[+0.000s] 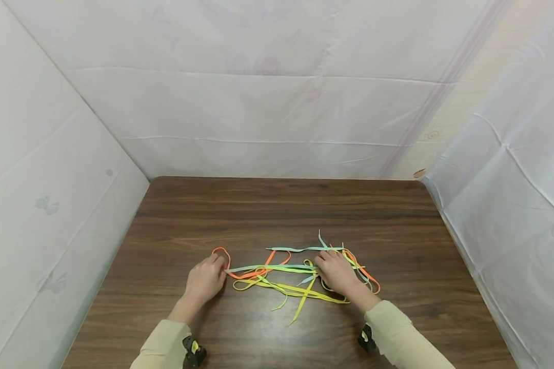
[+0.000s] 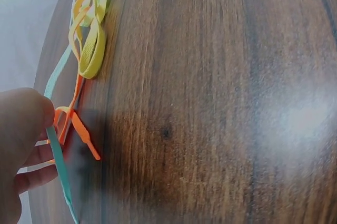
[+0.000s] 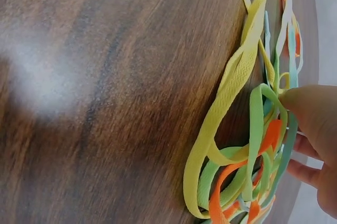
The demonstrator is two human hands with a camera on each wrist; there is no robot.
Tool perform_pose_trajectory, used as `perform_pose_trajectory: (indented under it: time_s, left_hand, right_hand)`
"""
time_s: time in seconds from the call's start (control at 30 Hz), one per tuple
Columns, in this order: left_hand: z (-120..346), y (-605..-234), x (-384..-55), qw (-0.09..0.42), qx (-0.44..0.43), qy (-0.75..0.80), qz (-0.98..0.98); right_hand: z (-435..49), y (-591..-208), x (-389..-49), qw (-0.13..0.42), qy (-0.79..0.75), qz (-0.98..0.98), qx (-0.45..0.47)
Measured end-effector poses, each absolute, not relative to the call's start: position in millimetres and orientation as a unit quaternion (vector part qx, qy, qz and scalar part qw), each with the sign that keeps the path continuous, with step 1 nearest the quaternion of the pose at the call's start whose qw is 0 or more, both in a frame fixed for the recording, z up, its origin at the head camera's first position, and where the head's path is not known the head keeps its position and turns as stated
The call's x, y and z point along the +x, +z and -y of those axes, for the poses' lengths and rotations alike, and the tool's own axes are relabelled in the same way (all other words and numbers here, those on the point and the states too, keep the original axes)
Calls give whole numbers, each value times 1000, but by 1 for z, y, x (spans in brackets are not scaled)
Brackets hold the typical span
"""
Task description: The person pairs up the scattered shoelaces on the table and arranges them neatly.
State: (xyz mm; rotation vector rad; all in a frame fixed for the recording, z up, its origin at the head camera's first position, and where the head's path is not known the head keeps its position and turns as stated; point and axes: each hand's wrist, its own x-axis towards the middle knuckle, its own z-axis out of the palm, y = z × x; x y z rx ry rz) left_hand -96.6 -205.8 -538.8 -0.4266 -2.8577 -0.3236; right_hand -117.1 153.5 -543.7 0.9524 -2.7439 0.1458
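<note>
Flat shoelaces in mint, orange, yellow and green lie tangled together across the table. My left hand (image 1: 205, 279) is at the left end of the tangle, pinching a mint shoelace (image 2: 59, 163) between thumb and fingers. An orange shoelace (image 2: 83, 132) curls beside those fingers, its tip pointing down. Over the right part of the bundle, my right hand (image 1: 336, 271) pinches the mint shoelace, which passes behind the thumb in the right wrist view. Close by that thumb loops a green shoelace (image 3: 256, 108). A yellow shoelace (image 3: 202, 150) makes a long loop along the near side.
The dark wooden table (image 1: 272, 333) is bordered at the back and sides by pale patterned sheets (image 1: 258, 113). One more mint strand (image 1: 300, 249) stretches along the far side of the tangle. Both sleeved forearms come in from the near edge.
</note>
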Motion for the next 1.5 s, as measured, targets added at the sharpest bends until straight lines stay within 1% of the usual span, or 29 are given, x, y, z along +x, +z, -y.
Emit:
perform_pose_trajectory:
  time_s: [0.2,0.33,0.5,0.77,1.0,1.3,1.5]
  left_hand:
    - [207,-533,-98,91,-139,-93,982]
    - [207,-530,-98,94,-144,-82,982]
    - [208,-528,-99,101,-147,-78,981]
    - [215,-524,-103,116,-157,-65,979]
    - [224,-517,-110,140,-164,-60,975]
    - [236,-508,-116,134,-148,-64,978]
    - [243,-505,-120,145,-144,-66,977]
  right_hand:
    - [-156,-542,-121,154,68,931,325]
    - [-160,-539,-124,170,76,929,320]
    - [-167,-534,-127,178,92,927,318]
    - [-179,-527,-130,159,110,936,295]
    - [-193,-522,-136,159,125,938,282]
    - [-210,-517,-142,149,115,944,271]
    - [-217,-517,-144,156,102,946,264]
